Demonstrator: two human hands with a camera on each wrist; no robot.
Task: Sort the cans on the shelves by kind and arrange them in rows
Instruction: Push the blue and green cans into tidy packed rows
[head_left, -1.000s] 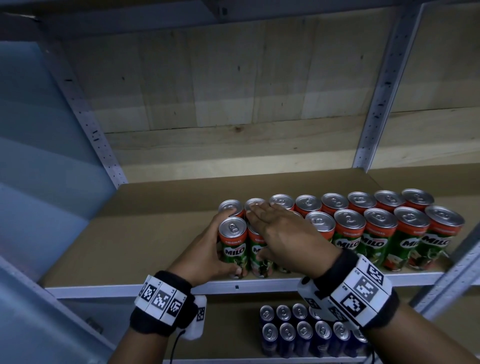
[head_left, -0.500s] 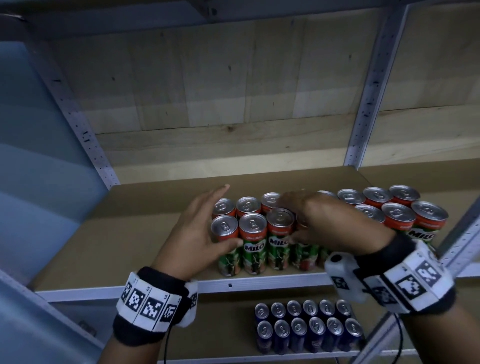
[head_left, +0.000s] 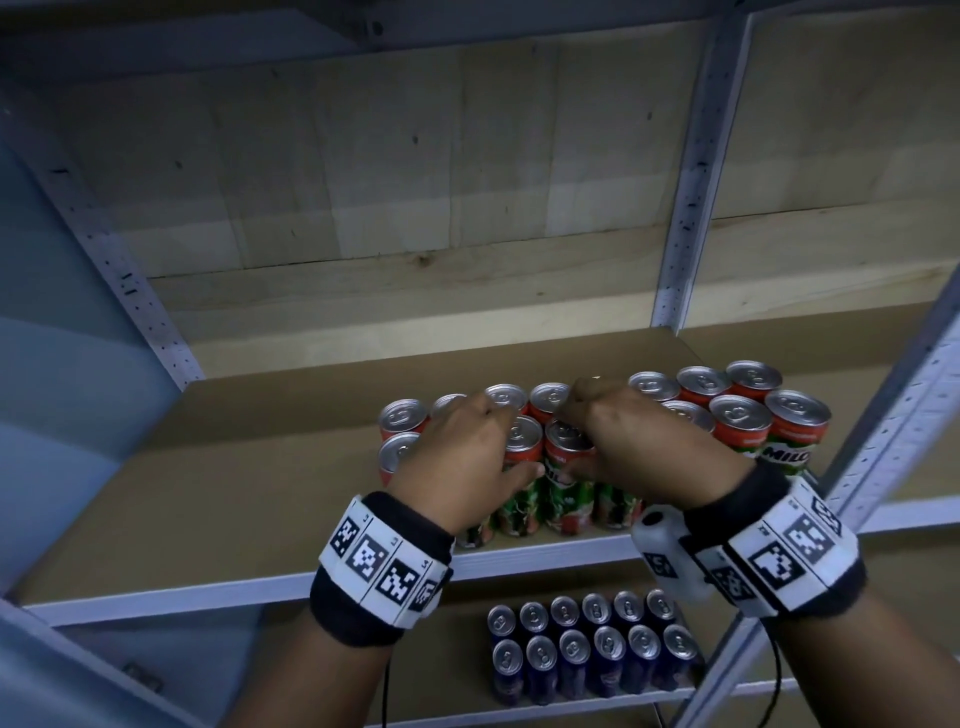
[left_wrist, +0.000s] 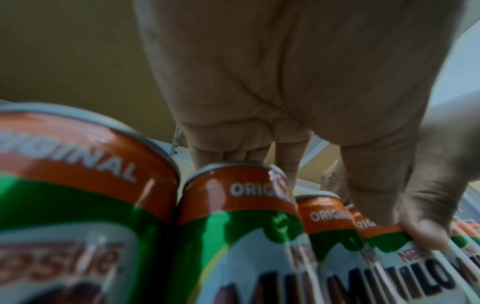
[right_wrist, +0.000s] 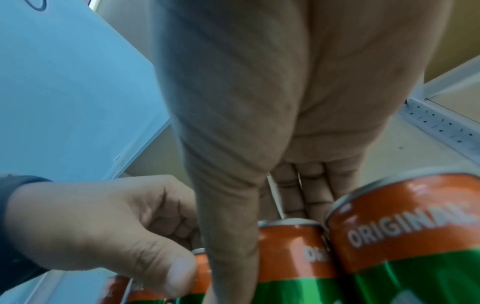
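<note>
On the upper shelf: the Milo cans (head_left: 740, 431) stand upright in two rows near the front edge of the brown shelf board (head_left: 208, 467), one row behind the other, cans touching each other.
Left hand: the left hand (head_left: 460, 457) lies over the left part of the front row; its fingers reach over the can tops and the thumb presses on the front of a green and orange can (head_left: 519, 467). The fingers are curled around this can.
Right hand: the right hand (head_left: 644, 441) is just beside the left one, thumbs almost meeting. Its fingers bend down over the tops and the thumb lies along the front of a neighbour can (head_left: 566, 467), gripping it.
Wrist views: both show the orange bands with the word ORIGINAL close under the palms; the picture is blurred.
On the lower shelf: blue cans (head_left: 587, 649) stand in two rows of six.
Wrists: each carries a black band with white marker squares (head_left: 384, 566).
Frame: grey metal uprights (head_left: 685, 208) hold the shelves, with pale wooden boards (head_left: 363, 182) behind.
</note>
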